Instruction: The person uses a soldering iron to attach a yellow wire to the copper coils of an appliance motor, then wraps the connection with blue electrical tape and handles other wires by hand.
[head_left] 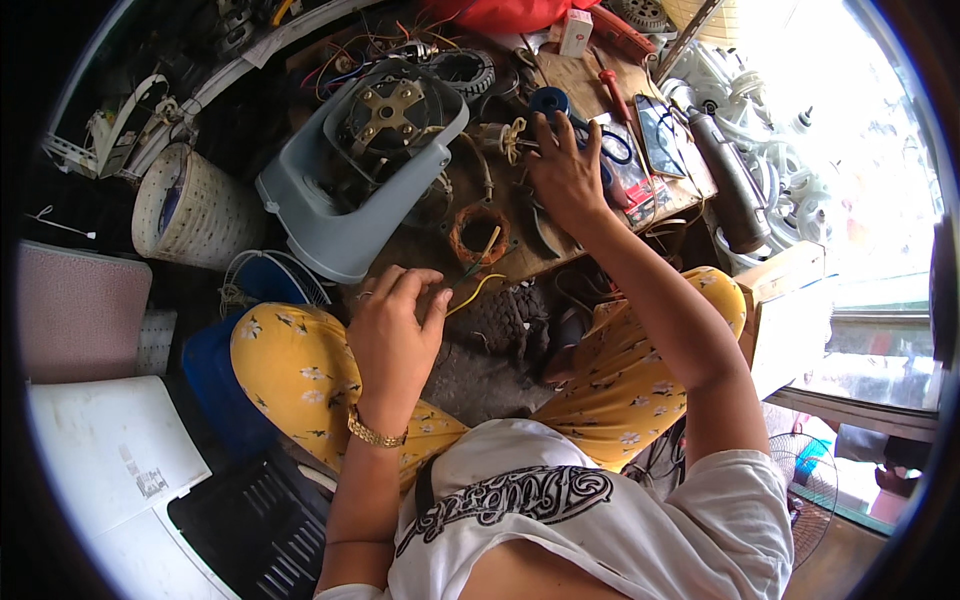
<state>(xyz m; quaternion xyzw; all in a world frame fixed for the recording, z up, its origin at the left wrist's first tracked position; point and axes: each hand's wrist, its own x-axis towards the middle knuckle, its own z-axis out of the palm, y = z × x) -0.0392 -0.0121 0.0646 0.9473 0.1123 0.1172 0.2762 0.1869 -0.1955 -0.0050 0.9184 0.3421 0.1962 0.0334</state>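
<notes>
My left hand [395, 318] hovers in front of the workbench, its fingers loosely bent and thumb a little apart. Close to its fingertips are a yellow wire [478, 290] and a dark green wire. These wires lie by a ring-shaped copper motor winding [480, 236] near the bench's front edge. My right hand [568, 175] reaches over the bench with fingers spread. Under and beside it are blue looped handles [618, 148], perhaps of scissors, partly hidden by the hand. A blue spool [548, 101] sits just beyond its fingertips. Dark-handled pliers [543, 235] lie below the wrist.
A grey fan housing with a motor plate [390, 113] stands left on the wooden bench [690, 200]. Farther right lie a red screwdriver [613, 95], a phone-like flat device [658, 135] and a dark metal cylinder [730, 180]. A perforated white bin [200, 205] stands at left.
</notes>
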